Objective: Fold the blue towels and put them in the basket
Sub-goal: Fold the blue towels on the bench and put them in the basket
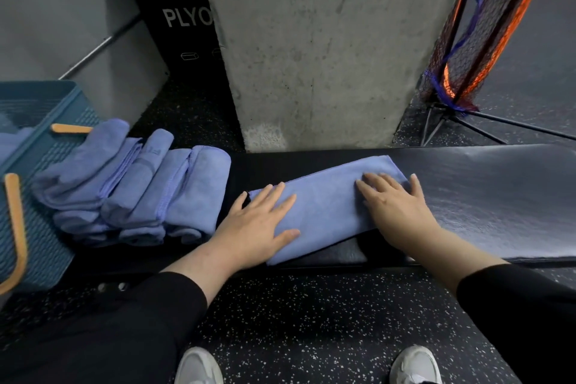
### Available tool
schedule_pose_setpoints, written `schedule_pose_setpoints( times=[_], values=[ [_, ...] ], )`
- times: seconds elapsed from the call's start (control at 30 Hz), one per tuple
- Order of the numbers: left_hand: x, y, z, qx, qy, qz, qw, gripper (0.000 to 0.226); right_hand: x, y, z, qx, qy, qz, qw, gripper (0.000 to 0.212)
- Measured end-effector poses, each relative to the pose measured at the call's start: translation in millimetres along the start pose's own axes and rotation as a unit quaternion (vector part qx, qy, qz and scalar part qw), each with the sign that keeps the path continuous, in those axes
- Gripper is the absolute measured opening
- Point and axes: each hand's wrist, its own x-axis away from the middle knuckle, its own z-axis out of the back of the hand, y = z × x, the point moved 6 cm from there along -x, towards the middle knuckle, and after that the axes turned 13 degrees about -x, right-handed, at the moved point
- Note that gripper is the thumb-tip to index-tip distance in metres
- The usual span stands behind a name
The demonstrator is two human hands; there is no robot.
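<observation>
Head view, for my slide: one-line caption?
Both hands flatten a folded blue towel on the bench.

One blue towel [324,209] lies under two hands; left of them, a pile of towels [134,190], uncountable, and one basket [40,146].

The basket [46,146] at nine o'clock runs off the left edge; its inside is mostly out of view, and a towel pile [131,187] covers its near corner. The box [174,25] at eleven o'clock reads only "PLYO", the rest hidden by the pillar [311,40]. Both shoes [199,366] at six o'clock are cut by the bottom edge. The net [486,34] at two o'clock leaves the top edge.
</observation>
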Motion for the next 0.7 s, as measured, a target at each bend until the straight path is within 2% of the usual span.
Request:
schedule_pose_setpoints(
  times=[0.1, 0.13, 0.23, 0.3, 0.37, 0.47, 0.53, 0.7],
  values=[
    [8.3, 1.6, 3.4, -0.018, 0.01, 0.034, 0.999, 0.08, -2.3, -19.7, 13.8, -0.004, 0.099, 0.054, 0.994, 0.027],
    [10.9, 3.5, 4.7, -0.027, 0.017, 0.047, 0.998, 0.081, 0.3, -31.2, 15.5, -0.028, 0.111, 0.088, 0.99, 0.023],
    [17.3, 9.4, 9.1, -0.05, 0.037, 0.089, 0.994, 0.074, 17.7, -70.3, 7.2, -0.097, 0.05, 0.173, 0.979, 0.028],
    [21.3, 11.1, 12.5, -0.058, 0.041, 0.099, 0.993, 0.068, 28.0, -78.7, -2.4, -0.065, 0.029, 0.189, 0.979, 0.031],
    [28.2, 11.0, 15.5, -0.044, 0.051, 0.072, 0.995, 0.072, 27.7, -69.0, -3.1, -0.045, 0.035, 0.177, 0.983, 0.029],
    [43.1, 12.5, 16.3, 0.004, 0.075, -0.028, 0.997, 0.069, 21.1, -37.5, 3.2, -0.037, 0.052, 0.123, 0.99, 0.023],
    [54.2, 12.9, 14.5, 0.009, 0.1, -0.083, 0.991, 0.061, 24.9, -22.7, 4.8, -0.023, 0.036, 0.109, 0.993, 0.033],
    [66.1, 12.8, 6.3, -0.009, 0.141, -0.113, 0.983, 0.061, 60.3, -26.6, -4.9, -0.04, -0.066, 0.219, 0.973, 0.063]
  ],
)
